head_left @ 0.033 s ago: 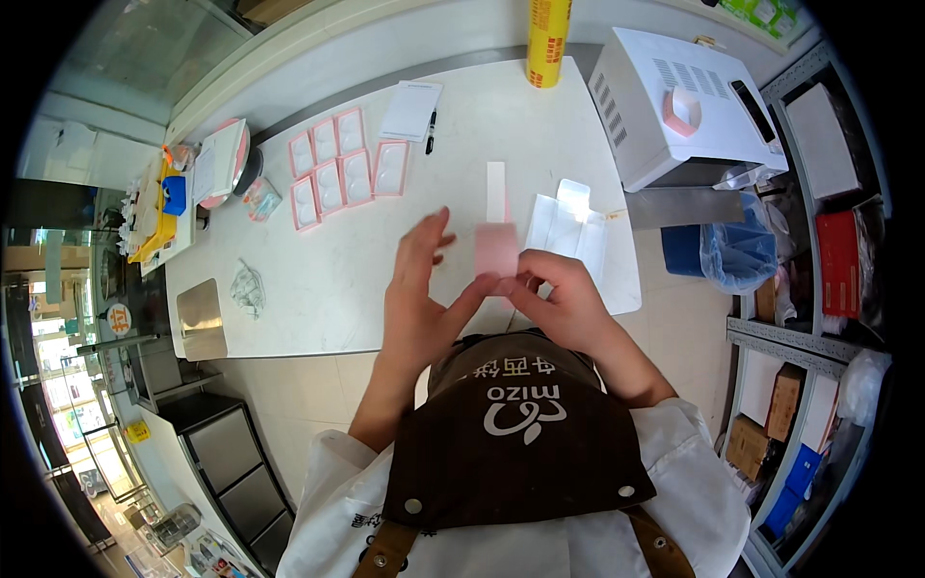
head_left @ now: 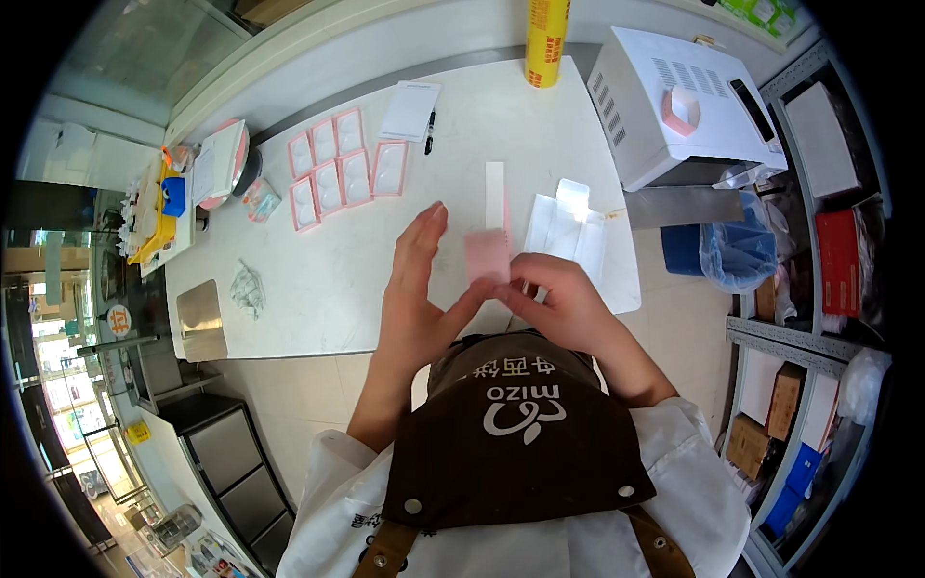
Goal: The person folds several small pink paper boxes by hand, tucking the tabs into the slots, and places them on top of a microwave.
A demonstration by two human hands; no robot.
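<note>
A small pink card piece (head_left: pixel 487 258) is held up between my hands, close above the table's front edge. Thumb and fingers of my right hand (head_left: pixel 564 299) pinch its lower right corner. The thumb of my left hand (head_left: pixel 414 299) touches its lower edge, while the other fingers stretch upward, apart from it. Just beyond the card lies a narrow white strip (head_left: pixel 494 191) with a pink edge showing beside it. To the right, partly behind my right hand, lies a white unfolded box blank (head_left: pixel 559 223) with a tab.
Several pink-rimmed boxes (head_left: pixel 330 185) stand in rows at the table's left back, near white paper (head_left: pixel 409 111) and a black pen (head_left: pixel 430 133). Crumpled clear plastic (head_left: pixel 247 289) lies left. A yellow roll (head_left: pixel 546 43) stands behind. A pink ring (head_left: pixel 680 111) rests on the white microwave (head_left: pixel 689 72).
The pink card has shifted slightly left and tilted, and my right hand's fingertips have moved left with it. My left hand's raised fingers are a little straighter.
</note>
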